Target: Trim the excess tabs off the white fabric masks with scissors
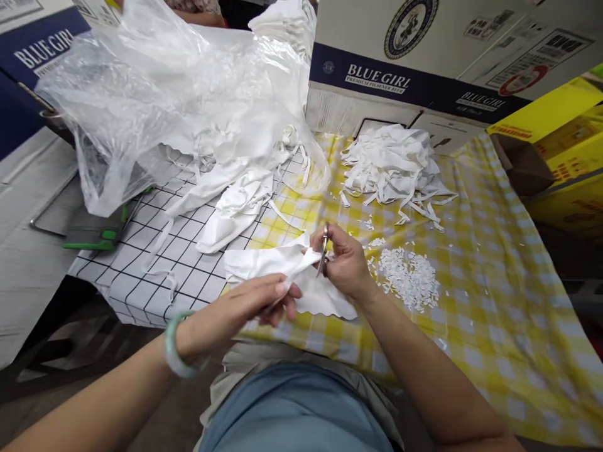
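My left hand (261, 296), with a pale green bangle at its wrist, pinches part of a white fabric piece (257, 263) between thumb and fingers. The rest of the cloth lies on the table edge before me. My right hand (347, 263) is closed on small metal scissors (323, 246), whose blades point down toward me beside the cloth. Fingers of the right hand also reach against the fabric's upper edge. To the right, a heap of tiny white clippings (409, 279) lies on the yellow checked tablecloth (490, 301).
White strapped fabric pieces (396, 164) are piled at the back right. More white pieces (240, 204) lie at left, below a clear plastic bag (179, 81). Printed cartons (400, 69) stand behind. A grey-green object (94, 223) rests at the left edge. Another person's arm (200, 17) shows at the top.
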A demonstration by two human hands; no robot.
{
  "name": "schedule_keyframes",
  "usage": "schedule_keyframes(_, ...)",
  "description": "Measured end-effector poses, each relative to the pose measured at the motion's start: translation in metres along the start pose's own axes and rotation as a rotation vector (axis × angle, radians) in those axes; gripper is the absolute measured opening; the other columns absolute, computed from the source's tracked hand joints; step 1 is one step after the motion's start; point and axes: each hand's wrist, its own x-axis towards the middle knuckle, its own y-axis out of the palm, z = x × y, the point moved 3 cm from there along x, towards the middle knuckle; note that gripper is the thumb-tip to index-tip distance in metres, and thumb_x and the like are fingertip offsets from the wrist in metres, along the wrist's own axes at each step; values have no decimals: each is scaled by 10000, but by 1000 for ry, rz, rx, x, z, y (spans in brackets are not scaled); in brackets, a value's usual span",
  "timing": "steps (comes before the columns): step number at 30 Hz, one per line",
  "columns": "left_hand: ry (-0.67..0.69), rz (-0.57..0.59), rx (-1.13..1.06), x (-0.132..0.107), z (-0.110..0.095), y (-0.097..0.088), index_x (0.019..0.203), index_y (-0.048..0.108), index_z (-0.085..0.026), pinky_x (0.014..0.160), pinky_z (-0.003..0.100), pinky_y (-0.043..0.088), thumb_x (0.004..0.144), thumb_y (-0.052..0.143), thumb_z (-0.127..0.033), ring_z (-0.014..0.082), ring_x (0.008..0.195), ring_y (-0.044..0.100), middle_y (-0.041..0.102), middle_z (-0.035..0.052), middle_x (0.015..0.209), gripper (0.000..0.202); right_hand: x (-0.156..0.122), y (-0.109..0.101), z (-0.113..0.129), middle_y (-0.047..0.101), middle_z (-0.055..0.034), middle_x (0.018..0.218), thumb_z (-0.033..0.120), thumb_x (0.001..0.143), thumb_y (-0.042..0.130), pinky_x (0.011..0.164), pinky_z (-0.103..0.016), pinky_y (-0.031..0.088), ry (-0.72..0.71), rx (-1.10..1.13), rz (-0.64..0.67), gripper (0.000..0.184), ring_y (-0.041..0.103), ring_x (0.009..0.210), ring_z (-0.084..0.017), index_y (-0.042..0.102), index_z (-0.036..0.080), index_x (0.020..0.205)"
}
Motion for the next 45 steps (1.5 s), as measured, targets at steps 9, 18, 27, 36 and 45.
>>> schedule_keyframes(9,36,-24,-589,19,13,17,826,687,-136,558,178,352,850,704,-272,63,579,449,547,-7,681,139,-19,-15,8,662,-19,909,116,741,661,833,-341,465,-87,-108,21,177,615,880,-189,526,228,763)
schedule_keyframes(18,-41,43,-259,5,18,22,912,735,-143,509,205,251,868,652,-443,79,565,357,442,-23,639,314,-40,-27,7,586,-4,808,98,696,612,758,-313,467,-10,-120,-124,167,583,787,-173,536,227,770)
schedule_keyframes(27,491,-265,-95,10,-14,34,802,739,-194,924,350,458,928,576,-307,243,1095,534,574,107,1139,235,-95,7,-1,573,6,760,162,750,653,683,-290,463,134,-108,-266,116,561,711,-155,556,219,779)
schedule_keyframes(36,430,-376,-165,40,6,58,805,686,-177,620,251,437,941,562,-335,160,858,541,524,88,1126,243,-105,-24,15,579,-56,876,491,768,721,781,-355,446,236,-377,-65,336,536,848,-219,585,198,862)
schedule_keyframes(45,533,-385,165,50,7,65,786,635,-205,889,368,479,978,457,-267,290,1315,412,566,105,990,269,-97,-43,23,504,-3,615,608,709,733,652,-306,341,232,-668,71,490,451,640,-161,484,201,598)
